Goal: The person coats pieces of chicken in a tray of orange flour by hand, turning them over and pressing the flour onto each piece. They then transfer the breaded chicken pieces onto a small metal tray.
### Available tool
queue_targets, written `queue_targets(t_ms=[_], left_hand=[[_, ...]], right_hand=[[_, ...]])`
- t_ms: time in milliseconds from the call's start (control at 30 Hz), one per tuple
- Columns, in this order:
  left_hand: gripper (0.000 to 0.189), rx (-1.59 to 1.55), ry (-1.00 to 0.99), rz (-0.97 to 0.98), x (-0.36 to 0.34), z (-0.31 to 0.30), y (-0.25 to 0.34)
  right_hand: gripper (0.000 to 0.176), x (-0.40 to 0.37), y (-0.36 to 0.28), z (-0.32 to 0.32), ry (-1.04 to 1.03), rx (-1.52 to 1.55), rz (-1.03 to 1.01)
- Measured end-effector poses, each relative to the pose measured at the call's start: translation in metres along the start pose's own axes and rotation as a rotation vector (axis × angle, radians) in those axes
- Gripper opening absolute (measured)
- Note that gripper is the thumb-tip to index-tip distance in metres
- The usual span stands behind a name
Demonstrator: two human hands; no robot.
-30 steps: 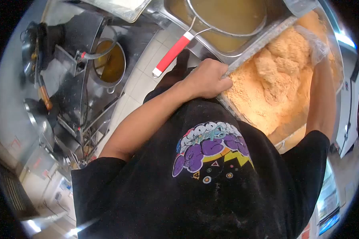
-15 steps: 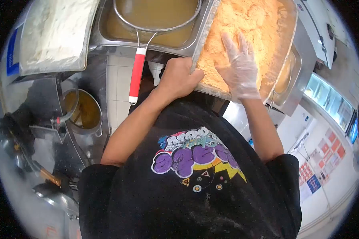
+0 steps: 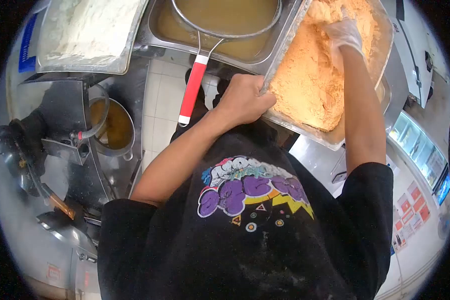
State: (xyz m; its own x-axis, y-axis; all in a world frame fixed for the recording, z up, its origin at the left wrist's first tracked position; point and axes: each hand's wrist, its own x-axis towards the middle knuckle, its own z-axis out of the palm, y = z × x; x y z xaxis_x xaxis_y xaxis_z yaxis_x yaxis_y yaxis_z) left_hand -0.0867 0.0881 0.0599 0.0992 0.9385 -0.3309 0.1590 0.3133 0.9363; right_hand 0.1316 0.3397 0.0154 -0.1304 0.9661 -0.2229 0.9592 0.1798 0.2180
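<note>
My left hand [image 3: 247,100] is closed round the near left rim of a tray [image 3: 277,70], thumb over the edge. The tray holds a broad layer of orange powder [image 3: 305,85], loose and lumpy, with a hollow in its upper part. My right hand [image 3: 345,34], in a clear plastic glove, reaches into the powder near the tray's far end. Its fingers look apart but are partly sunk in the powder. Beside the tray, a round strainer [image 3: 195,82] with a red and white handle rests over a steel basin [image 3: 157,37] of cloudy yellowish liquid.
A tray of white flour [image 3: 87,30] stands at upper left, by a blue crate [image 3: 27,45]. Below it are a pot of brown liquid [image 3: 117,125] and a hose [image 3: 92,132]. A glass-fronted fridge [image 3: 417,145] is at right. Tiled floor [image 3: 157,100] shows between the counters.
My right hand has moved from lying flat on the powder to farther up the tray, digging in and leaving a hollow. My left hand stays on the rim. The whole view has shifted.
</note>
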Motion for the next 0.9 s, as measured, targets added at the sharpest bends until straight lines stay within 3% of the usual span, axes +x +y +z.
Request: queue_targets(t_ms=[100,133,200,267,300,367,400,433,500,533,567,667,700,733,800,833,900], left_hand=[[0.03,-0.002,0.02,0.006,0.004,0.004,-0.006],[0.03,0.004,0.023,0.001,0.003,0.006,-0.007],[0.03,-0.029,0.036,0.004,0.001,0.01,-0.002],[0.03,-0.054,0.068,0.013,0.002,0.015,-0.009],[0.03,-0.052,0.073,0.024,0.002,0.014,-0.008],[0.03,-0.085,0.074,-0.038,0.0,0.015,-0.006],[0.03,-0.083,0.09,-0.038,0.0,0.017,-0.007],[0.03,-0.077,0.096,-0.026,-0.001,0.019,-0.011],[0.03,-0.059,0.13,-0.018,0.0,0.02,-0.016],[0.03,-0.048,0.127,-0.034,-0.001,0.021,-0.018],[0.031,-0.039,0.126,-0.052,-0.001,0.021,-0.019],[0.029,-0.007,0.129,-0.087,-0.002,0.018,-0.007],[0.029,0.032,0.107,-0.086,-0.003,0.015,-0.001],[0.029,0.039,0.097,-0.101,-0.005,0.011,0.01],[0.028,0.075,0.125,-0.054,-0.004,0.016,-0.003],[0.026,0.094,0.117,-0.045,-0.004,0.014,-0.004],[0.029,0.074,0.13,-0.093,-0.005,0.014,0.0]], right_hand=[[0.063,0.022,0.011,-0.021,-0.307,-0.14,0.071],[0.098,-0.029,-0.018,-0.072,-0.231,0.272,0.207],[0.105,-0.057,0.002,-0.027,-0.088,0.084,0.001],[0.097,-0.102,0.004,-0.051,-0.278,0.11,-0.142],[0.097,-0.112,0.008,-0.063,-0.266,0.109,-0.143],[0.074,-0.119,0.015,-0.085,-0.561,-0.054,-0.45],[0.074,-0.109,0.025,-0.092,-0.554,-0.057,-0.465],[0.067,-0.094,0.044,-0.098,-0.622,0.331,-0.43],[0.061,-0.051,0.065,-0.103,-0.582,0.765,-0.244],[0.061,-0.019,0.068,-0.1,-0.483,0.808,-0.101],[0.061,0.017,0.071,-0.093,-0.492,0.813,-0.132],[0.068,0.138,0.071,-0.06,-0.004,1.198,-0.496],[0.068,0.178,0.073,-0.042,-0.025,1.221,-0.535],[0.061,0.217,0.074,-0.022,-0.024,1.098,-0.394],[0.062,0.195,0.029,-0.028,-0.105,1.121,0.007],[0.062,0.185,0.018,-0.029,-0.116,1.137,-0.013],[0.075,0.17,0.017,-0.028,-0.026,0.915,-0.257]])
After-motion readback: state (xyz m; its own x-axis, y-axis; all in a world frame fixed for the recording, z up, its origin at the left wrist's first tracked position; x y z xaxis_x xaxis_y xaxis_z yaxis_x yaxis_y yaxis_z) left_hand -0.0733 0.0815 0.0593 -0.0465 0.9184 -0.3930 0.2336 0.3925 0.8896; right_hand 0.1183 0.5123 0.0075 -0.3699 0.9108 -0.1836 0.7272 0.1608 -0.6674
